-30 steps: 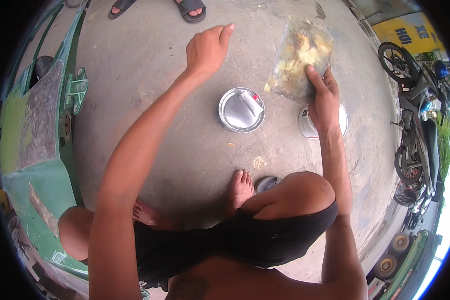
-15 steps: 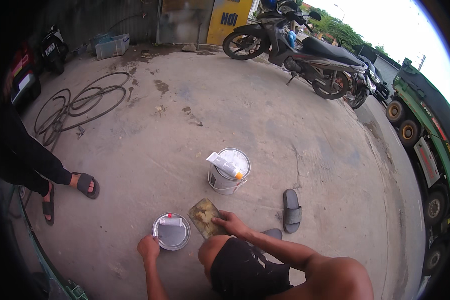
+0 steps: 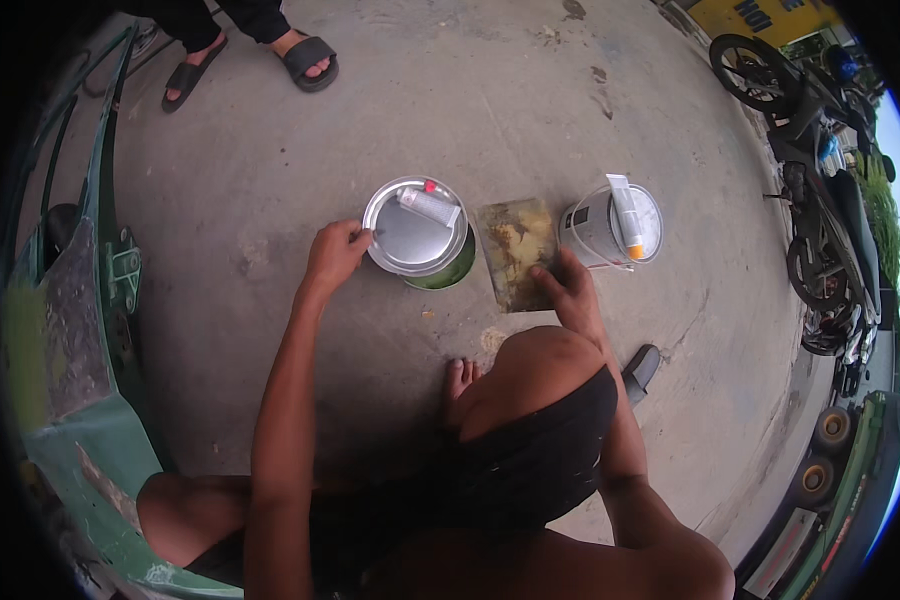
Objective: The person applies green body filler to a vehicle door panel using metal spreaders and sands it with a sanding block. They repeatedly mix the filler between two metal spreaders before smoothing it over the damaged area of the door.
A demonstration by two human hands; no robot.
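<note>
The left hand [image 3: 338, 257] pinches the silver lid [image 3: 406, 250] at nine o'clock, over the green can [image 3: 457, 270]; whether opened, unclear; the right hand [image 3: 568, 287] clasps the stained board [image 3: 513, 247] at four o'clock; a tube [image 3: 429, 209] lies on the lid.

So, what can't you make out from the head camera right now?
All in the head view:
- Most of the can: covered by the lid in the left hand.
- Underside of the stained sheet in the right hand: turned away from the camera.
- The other person above the legs: cut off by the top edge.
- Small print on the red-capped tube: too small.
</note>
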